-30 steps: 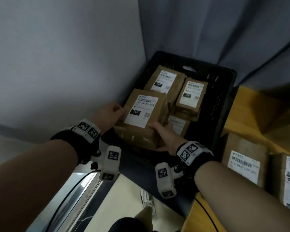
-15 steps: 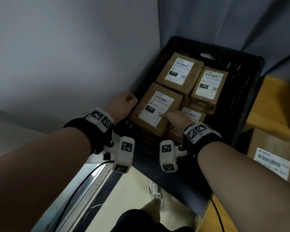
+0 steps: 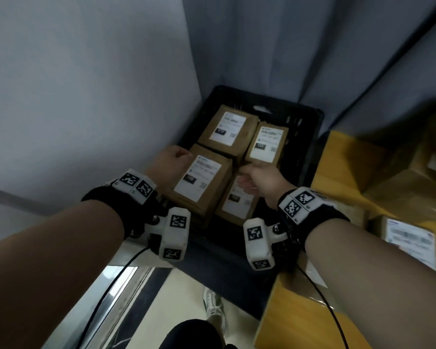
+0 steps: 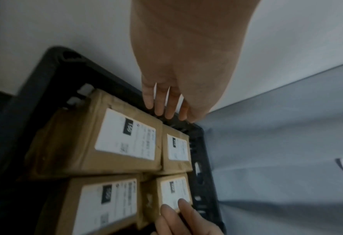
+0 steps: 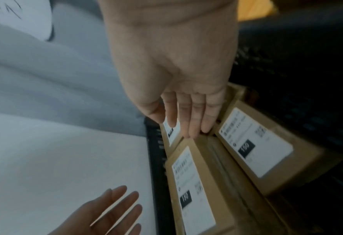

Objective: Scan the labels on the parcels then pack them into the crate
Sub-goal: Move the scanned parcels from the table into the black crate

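A second ago both hands held the near-left parcel [image 3: 202, 177] up off the stack; now it lies flat in the black crate [image 3: 310, 152] and the fingers have come off it. The left hand [image 3: 170, 163] hangs just outside that parcel's left edge by the crate wall, fingers straight and loose, holding nothing. The right hand [image 3: 261, 178] is likewise spread and empty, its fingertips [image 5: 192, 132] over the seam where the parcels meet, above the lower near-right parcel [image 3: 237, 202]. Two more parcels [image 3: 228, 131] sit beyond the fingertips at the far wall. To my eye the placing is nearly finished: press the top flat, nudge it snug against its neighbours, keep the label [image 3: 198, 177] facing up. Unpacked parcels [image 3: 408, 240] wait on the yellow table [image 3: 337, 157] to the right.
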A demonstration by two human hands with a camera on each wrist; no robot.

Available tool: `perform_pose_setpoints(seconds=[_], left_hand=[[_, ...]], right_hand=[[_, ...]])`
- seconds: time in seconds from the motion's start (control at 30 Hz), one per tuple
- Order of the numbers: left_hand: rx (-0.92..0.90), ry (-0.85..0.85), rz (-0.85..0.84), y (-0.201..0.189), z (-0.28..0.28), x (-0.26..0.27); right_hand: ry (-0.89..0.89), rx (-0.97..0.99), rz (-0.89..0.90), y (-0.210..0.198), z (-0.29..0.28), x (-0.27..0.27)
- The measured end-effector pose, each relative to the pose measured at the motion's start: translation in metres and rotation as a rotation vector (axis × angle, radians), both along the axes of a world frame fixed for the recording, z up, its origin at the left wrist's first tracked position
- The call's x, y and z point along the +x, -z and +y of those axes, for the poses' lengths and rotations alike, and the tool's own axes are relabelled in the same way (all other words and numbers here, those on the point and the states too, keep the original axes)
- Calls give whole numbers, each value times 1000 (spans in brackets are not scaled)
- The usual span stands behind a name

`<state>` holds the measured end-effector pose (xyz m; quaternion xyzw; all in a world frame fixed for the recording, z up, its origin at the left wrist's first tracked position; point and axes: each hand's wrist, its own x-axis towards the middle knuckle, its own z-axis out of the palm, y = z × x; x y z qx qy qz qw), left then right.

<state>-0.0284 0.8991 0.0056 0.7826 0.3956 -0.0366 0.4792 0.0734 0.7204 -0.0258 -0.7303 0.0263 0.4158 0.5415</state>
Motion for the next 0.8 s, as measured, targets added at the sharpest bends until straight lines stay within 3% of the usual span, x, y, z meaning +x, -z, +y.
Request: perform_pose_setpoints(seconds=[0.37, 0.63, 0.8], left_hand=[[-115, 238, -113, -35, -173, 71], [-157, 360, -165, -57, -284, 108], [-312, 343, -67, -63, -347, 129]], right_hand=[[293, 6, -222, -69, -194, 37], [385, -64, -212, -89, -306, 40], [641, -59, -280, -87, -358, 49]])
